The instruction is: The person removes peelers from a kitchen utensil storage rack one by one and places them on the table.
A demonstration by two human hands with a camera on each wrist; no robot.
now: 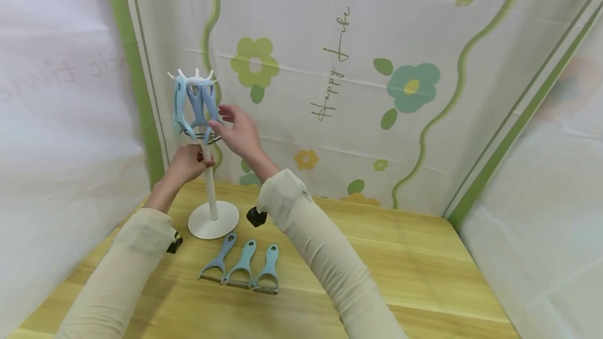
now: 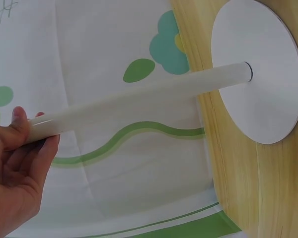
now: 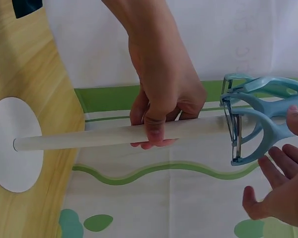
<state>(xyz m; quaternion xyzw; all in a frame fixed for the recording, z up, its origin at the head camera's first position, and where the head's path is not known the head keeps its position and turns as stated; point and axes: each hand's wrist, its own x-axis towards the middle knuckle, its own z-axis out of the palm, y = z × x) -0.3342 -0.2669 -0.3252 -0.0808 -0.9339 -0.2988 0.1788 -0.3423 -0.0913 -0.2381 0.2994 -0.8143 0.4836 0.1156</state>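
Head view: holding pole [image 1: 210, 187] with left grip [image 1: 188, 162]; at two o'clock from that, touching hung peeler [image 1: 212, 106] with right grip [image 1: 240, 131] (pinching? cannot tell); could unhook it by bumping.

The left forearm [image 1: 115, 271] and right forearm [image 1: 325, 245], both cream-sleeved, reach forward, bare at the wrists [image 1: 162, 193]. The left hand [image 1: 187, 163] is the lower one, its fingers curled in a grip with the thumb opposing them. Above and to its right, the right hand [image 1: 242, 131] is held palm inward, fingers parted and lightly bent, thumb extended.
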